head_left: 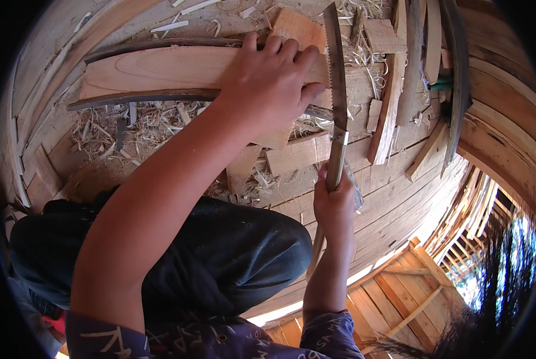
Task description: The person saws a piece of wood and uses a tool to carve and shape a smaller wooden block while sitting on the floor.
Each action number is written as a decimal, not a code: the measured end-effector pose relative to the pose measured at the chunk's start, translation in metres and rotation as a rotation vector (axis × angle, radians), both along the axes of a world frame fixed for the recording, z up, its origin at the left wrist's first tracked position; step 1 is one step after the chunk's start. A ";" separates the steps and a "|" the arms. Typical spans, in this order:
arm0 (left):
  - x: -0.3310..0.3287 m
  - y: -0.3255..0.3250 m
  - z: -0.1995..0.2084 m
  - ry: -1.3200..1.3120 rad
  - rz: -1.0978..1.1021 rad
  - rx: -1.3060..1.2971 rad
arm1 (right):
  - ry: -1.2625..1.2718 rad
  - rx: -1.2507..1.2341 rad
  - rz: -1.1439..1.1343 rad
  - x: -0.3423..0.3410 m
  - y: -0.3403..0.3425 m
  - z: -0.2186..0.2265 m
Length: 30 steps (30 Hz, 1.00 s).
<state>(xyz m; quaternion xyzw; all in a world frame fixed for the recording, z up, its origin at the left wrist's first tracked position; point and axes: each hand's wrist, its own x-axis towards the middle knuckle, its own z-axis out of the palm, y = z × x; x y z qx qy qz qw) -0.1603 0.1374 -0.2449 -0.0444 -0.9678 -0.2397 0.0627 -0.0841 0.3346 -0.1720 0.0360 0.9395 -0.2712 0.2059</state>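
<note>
My left hand (274, 75) bears down on a pale wooden board (160, 67), its fingers reaching over the far side and its thumb toward the right end. Dark bark-like edges run along the board's long sides. In my right hand (334, 200) is the handle of a handsaw (338, 84), a long narrow blade joined to a wooden grip by a light metal collar. The blade points away from me, teeth facing left, right by the board's right end. Whether the teeth touch the wood I cannot tell. Beneath the board's far right part lies an orange-brown wood block (295, 30).
Wood shavings (151, 125) and offcuts (298, 154) litter the plank floor (394, 179). Long strips (391, 107) and dark-edged slabs (456, 78) lie to the right. My bent knee (268, 239) is close below the work. A plank panel (400, 293) is at the lower right.
</note>
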 end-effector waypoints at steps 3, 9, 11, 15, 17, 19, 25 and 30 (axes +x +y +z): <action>0.000 -0.002 0.000 0.003 -0.005 -0.019 | -0.084 -0.055 -0.094 0.003 -0.004 -0.001; 0.009 -0.006 0.012 0.186 -0.099 0.033 | -0.005 -0.050 -0.086 0.025 -0.001 0.026; 0.018 -0.009 0.029 0.253 -0.110 0.063 | 0.026 -0.056 -0.078 0.035 -0.003 0.050; 0.053 -0.028 0.090 0.271 -0.159 0.085 | 0.051 -0.110 -0.098 0.070 -0.010 0.101; 0.074 -0.042 0.111 0.231 -0.201 0.078 | 0.047 -0.143 -0.109 0.093 -0.015 0.122; 0.095 -0.056 0.128 0.094 -0.213 0.175 | 0.173 -0.093 -0.096 0.116 -0.022 0.136; 0.148 -0.118 0.179 -0.059 -0.176 0.343 | 0.219 -0.232 -0.223 0.174 -0.031 0.131; 0.174 -0.148 0.200 0.178 -0.165 0.340 | 0.142 -0.116 -0.167 0.201 -0.046 0.101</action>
